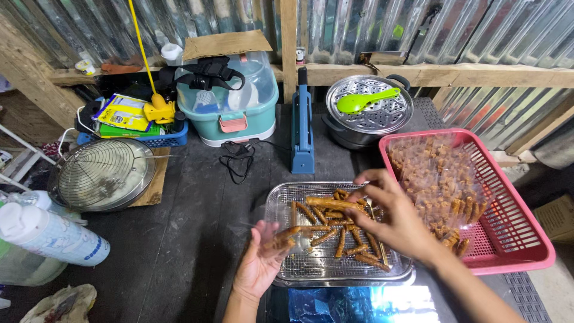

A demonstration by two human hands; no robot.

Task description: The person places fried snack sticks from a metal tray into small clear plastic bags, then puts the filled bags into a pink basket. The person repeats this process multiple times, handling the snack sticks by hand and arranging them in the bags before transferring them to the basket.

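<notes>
A metal tray [286, 197] with a wire rack holds several brown fried sticks [338, 230]. My left hand [258, 263] is at the tray's front left corner, holding a small clear plastic bag [282, 234] with a few sticks in it. My right hand [391, 212] reaches over the tray from the right, fingers pinched on one long brown stick [329, 203]. A red plastic basket [514, 239] to the right holds several clear bags of the same sticks.
A blue bag sealer [302, 128] stands behind the tray. Behind it are a steel steamer pot [369, 113] with a green spoon [362, 101], a teal lidded box [230, 101], a round wire strainer [101, 173] and white bottles [51, 236] at left.
</notes>
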